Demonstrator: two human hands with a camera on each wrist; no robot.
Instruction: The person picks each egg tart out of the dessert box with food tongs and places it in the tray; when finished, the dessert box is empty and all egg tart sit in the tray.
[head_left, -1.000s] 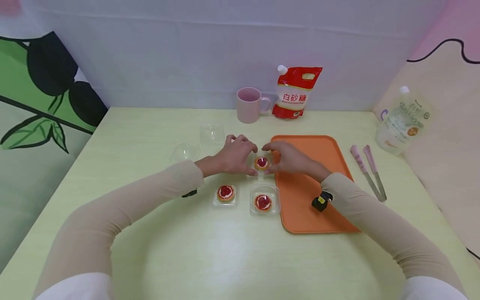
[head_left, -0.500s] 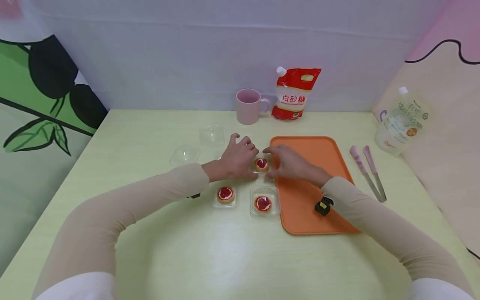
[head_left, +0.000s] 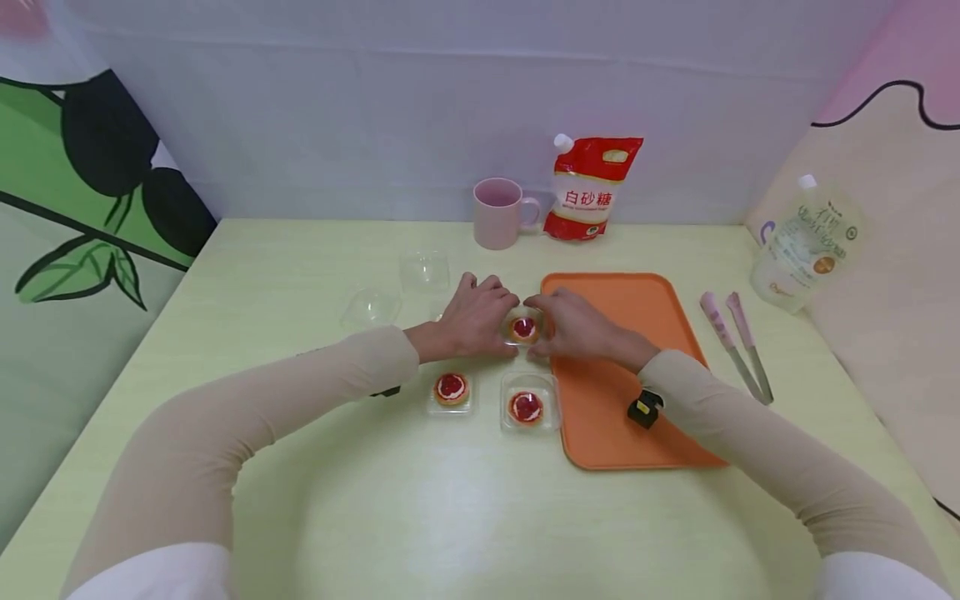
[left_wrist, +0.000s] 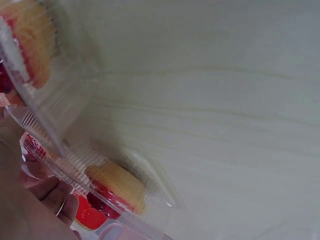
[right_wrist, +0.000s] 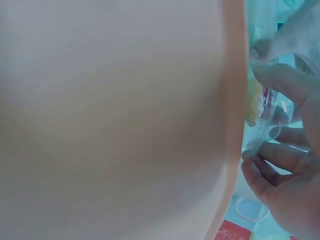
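Between my two hands sits a clear plastic cake box (head_left: 522,312) with a red-topped tart (head_left: 524,329) inside. My left hand (head_left: 474,318) grips its left side, thumb at the front and fingers at the back. From the right, my right hand (head_left: 576,323) holds the same box, thumb near and fingers far, over the orange tray's left edge. The right wrist view shows the right thumb (right_wrist: 282,80) and fingertips along the box's edge. Nearer me are a lidded box with a tart (head_left: 526,407) and an uncovered base with another tart (head_left: 452,388).
Two clear lids (head_left: 424,272) (head_left: 372,307) lie left of the hands. Another tart (left_wrist: 117,187) on a base is mostly hidden behind the left hand. Around are an orange tray (head_left: 630,433), tongs (head_left: 738,346), a pink mug (head_left: 496,218), a red sugar pouch (head_left: 588,196) and a pale pouch (head_left: 806,250).
Both hands have shifted slightly nearer me and closed in on the box's sides. The clear dome now shows plainly over the tart between them. Other things stay put.
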